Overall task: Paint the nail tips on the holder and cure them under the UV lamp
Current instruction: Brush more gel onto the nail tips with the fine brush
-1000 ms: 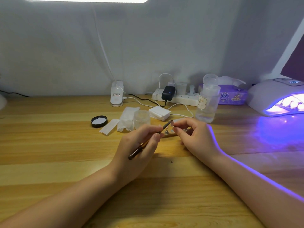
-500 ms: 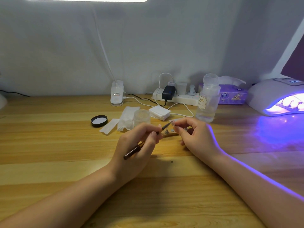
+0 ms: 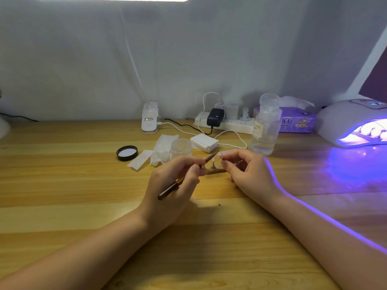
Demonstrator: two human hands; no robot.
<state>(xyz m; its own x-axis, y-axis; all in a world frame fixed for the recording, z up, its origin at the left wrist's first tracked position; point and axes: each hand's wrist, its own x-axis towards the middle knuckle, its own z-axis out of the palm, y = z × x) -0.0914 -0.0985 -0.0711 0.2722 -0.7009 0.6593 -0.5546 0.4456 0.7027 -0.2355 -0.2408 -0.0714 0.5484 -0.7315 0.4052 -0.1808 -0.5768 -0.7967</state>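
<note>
At centre frame the left hand (image 3: 173,185) pinches a slim brush (image 3: 186,176), bristles aimed at the nail tips (image 3: 213,162). Just right, the right hand (image 3: 249,174) seems to pinch one tip, though it is too small to be sure. The holder (image 3: 216,171) lies between the hands. These tips look light and slippery; steady them by the edges. At far right glows the UV lamp (image 3: 345,122).

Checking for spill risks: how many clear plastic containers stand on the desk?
2. A small open jar stands just beyond the left hand; a tall bottle stands beyond the right hand, near the tissue pack. The hands could hide a smaller one.
</note>
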